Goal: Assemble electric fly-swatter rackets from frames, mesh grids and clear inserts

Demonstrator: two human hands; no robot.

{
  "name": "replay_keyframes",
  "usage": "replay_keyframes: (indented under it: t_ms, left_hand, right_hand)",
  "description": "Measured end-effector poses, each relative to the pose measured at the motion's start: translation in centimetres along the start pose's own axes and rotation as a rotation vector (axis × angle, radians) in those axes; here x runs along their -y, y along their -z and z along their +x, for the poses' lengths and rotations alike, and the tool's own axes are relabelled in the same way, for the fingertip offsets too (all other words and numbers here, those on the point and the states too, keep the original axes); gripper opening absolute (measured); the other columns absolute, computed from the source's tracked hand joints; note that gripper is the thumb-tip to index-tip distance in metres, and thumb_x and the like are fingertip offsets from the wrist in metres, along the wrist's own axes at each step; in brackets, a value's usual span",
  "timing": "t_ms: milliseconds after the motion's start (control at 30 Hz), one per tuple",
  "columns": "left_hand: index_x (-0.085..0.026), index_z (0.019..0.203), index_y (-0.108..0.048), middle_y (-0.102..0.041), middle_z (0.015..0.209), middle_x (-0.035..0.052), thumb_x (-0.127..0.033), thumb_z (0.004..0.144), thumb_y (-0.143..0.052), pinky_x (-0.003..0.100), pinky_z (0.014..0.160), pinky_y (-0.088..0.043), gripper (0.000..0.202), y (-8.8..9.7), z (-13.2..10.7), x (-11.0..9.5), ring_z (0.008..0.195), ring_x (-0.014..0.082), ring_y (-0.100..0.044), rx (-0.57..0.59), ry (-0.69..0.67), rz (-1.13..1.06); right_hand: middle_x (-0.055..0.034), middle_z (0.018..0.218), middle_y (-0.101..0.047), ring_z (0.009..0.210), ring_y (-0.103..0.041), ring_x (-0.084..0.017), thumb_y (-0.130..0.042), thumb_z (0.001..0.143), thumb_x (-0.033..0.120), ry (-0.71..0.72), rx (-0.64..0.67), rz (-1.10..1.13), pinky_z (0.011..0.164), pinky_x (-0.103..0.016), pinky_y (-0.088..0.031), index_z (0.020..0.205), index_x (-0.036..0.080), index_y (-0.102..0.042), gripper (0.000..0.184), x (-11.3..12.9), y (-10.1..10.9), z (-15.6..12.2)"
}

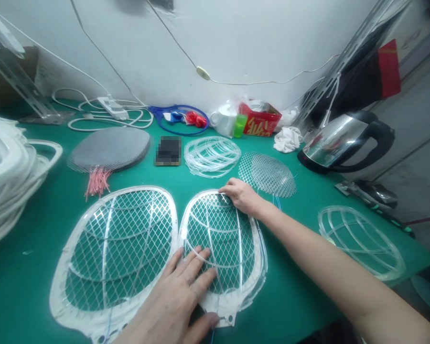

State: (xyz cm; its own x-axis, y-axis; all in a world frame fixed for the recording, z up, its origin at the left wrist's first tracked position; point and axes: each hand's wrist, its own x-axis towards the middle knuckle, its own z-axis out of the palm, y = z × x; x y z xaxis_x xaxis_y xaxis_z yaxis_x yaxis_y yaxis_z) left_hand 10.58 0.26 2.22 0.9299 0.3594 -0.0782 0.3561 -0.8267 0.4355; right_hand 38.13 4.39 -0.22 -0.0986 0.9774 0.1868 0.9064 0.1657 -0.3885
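Two white plastic racket frames with metal mesh and curved ribs lie side by side on the green table. My left hand (pixel 186 286) rests flat on the smaller right-hand racket frame (pixel 218 305), fingers spread over its mesh and lower left rim. At that frame's top edge, my right hand (pixel 241 195) has its fingers closed on the rim. More rims show beneath it on the right, as if stacked. The larger racket frame (pixel 60 289) sits to the left, its bottom partly hidden by my left hand and wrist. Thin blue wires show near both lower ends.
Stacked white frames (pixel 7 177) stand at far left. Grey mesh sheets (pixel 109 145) with pink wires (pixel 97 181) lie behind. Clear ribbed grids (pixel 212 155), more mesh (pixel 268 174), a steel kettle (pixel 329 143) and a red box (pixel 261 119) are farther back and right.
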Motion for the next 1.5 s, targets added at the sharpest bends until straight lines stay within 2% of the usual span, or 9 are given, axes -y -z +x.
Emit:
replay_keyframes:
  t_ms: [333, 533, 667, 733, 833, 933, 1067, 1233, 1500]
  left_hand:
    - [-0.031, 0.132, -0.042, -0.040, 0.141, 0.0068, -0.050, 0.081, -0.050, 0.060, 0.102, -0.029, 0.055, -0.5, -0.2, 0.1, 0.128, 0.0328, -0.036, -0.007, 0.011, -0.018]
    - [-0.031, 0.134, -0.039, -0.035, 0.144, 0.0064, -0.052, 0.083, -0.045, 0.062, 0.103, -0.024, 0.055, -0.5, -0.4, 0.2, 0.130, 0.0324, -0.031, 0.018, 0.016, -0.017]
    - [-0.031, 0.134, -0.038, -0.035, 0.143, 0.0068, -0.050, 0.081, -0.050, 0.061, 0.105, -0.023, 0.058, -0.8, -0.4, 0.3, 0.131, 0.0327, -0.030, -0.014, 0.014, -0.029]
    - [-0.032, 0.133, -0.040, -0.037, 0.143, 0.0063, -0.050, 0.081, -0.050, 0.061, 0.104, -0.023, 0.057, -0.8, -0.5, 0.4, 0.131, 0.0326, -0.030, -0.023, 0.017, -0.031]
    - [-0.033, 0.132, -0.041, -0.038, 0.142, 0.0050, -0.050, 0.081, -0.049, 0.059, 0.105, -0.024, 0.054, -0.9, -0.4, 0.5, 0.130, 0.0309, -0.033, -0.026, 0.011, -0.033]
    - [-0.033, 0.131, -0.043, -0.037, 0.143, 0.0038, -0.050, 0.082, -0.047, 0.057, 0.107, -0.022, 0.052, -1.2, -0.4, 0.5, 0.131, 0.0286, -0.032, -0.027, 0.008, -0.022]
    - [-0.032, 0.131, -0.043, -0.036, 0.143, 0.0057, -0.053, 0.081, -0.047, 0.059, 0.104, -0.028, 0.054, -1.5, -0.5, 0.6, 0.131, 0.0314, -0.032, -0.035, 0.021, -0.013]
    - [-0.033, 0.132, -0.041, -0.034, 0.144, 0.0054, -0.053, 0.082, -0.047, 0.061, 0.103, -0.026, 0.055, -1.6, -0.5, 0.5, 0.131, 0.0316, -0.031, -0.036, 0.017, 0.003]
    - [-0.026, 0.127, -0.047, -0.042, 0.139, 0.0091, -0.053, 0.083, -0.044, 0.058, 0.106, -0.020, 0.051, -0.2, -0.6, -0.8, 0.131, 0.0290, -0.032, -0.022, -0.010, 0.095]
  right_hand:
    - [-0.0060, 0.094, -0.052, 0.088, -0.049, -0.016, -0.045, 0.084, 0.006, -0.011, 0.099, -0.007, 0.078, -0.029, -0.041, 0.098, 0.021, -0.067, 0.030, 0.2, 0.2, 0.3]
    - [-0.0044, 0.094, -0.052, 0.085, -0.052, -0.013, -0.044, 0.084, 0.006, -0.169, 0.082, 0.217, 0.081, -0.028, -0.042, 0.096, 0.019, -0.067, 0.029, 0.2, 0.3, 0.2]
    - [-0.0026, 0.087, -0.054, 0.076, -0.053, -0.011, -0.049, 0.080, 0.004, -0.235, 0.148, 0.295, 0.077, -0.026, -0.043, 0.089, 0.017, -0.068, 0.025, -0.2, 0.7, 1.0]
    - [-0.0033, 0.086, -0.054, 0.075, -0.053, -0.012, -0.049, 0.079, 0.003, -0.192, 0.148, 0.237, 0.075, -0.026, -0.043, 0.089, 0.017, -0.069, 0.026, -0.3, 0.7, 1.1]
    - [-0.0058, 0.090, -0.053, 0.082, -0.051, -0.016, -0.045, 0.079, 0.001, -0.026, 0.126, 0.030, 0.075, -0.028, -0.041, 0.092, 0.019, -0.069, 0.033, -0.1, 0.8, 1.2]
    - [-0.0073, 0.089, -0.052, 0.084, -0.049, -0.019, -0.045, 0.076, -0.001, 0.084, 0.180, -0.148, 0.074, -0.028, -0.039, 0.095, 0.019, -0.069, 0.037, 0.3, 1.0, 1.4]
    - [-0.0069, 0.087, -0.050, 0.077, -0.049, -0.016, -0.044, 0.079, 0.003, -0.038, 0.223, -0.082, 0.069, -0.026, -0.040, 0.096, 0.018, -0.068, 0.033, 0.5, 1.0, 1.4]
    - [-0.0070, 0.095, -0.052, 0.086, -0.050, -0.018, -0.042, 0.085, 0.009, -0.096, 0.082, 0.001, 0.073, -0.029, -0.039, 0.098, 0.022, -0.067, 0.031, 0.4, 0.1, 0.1]
    - [-0.0090, 0.100, -0.053, 0.091, -0.046, -0.023, -0.042, 0.080, 0.005, -0.073, 0.139, -0.305, 0.074, -0.035, -0.035, 0.106, 0.024, -0.063, 0.038, 1.4, 0.5, -0.4]
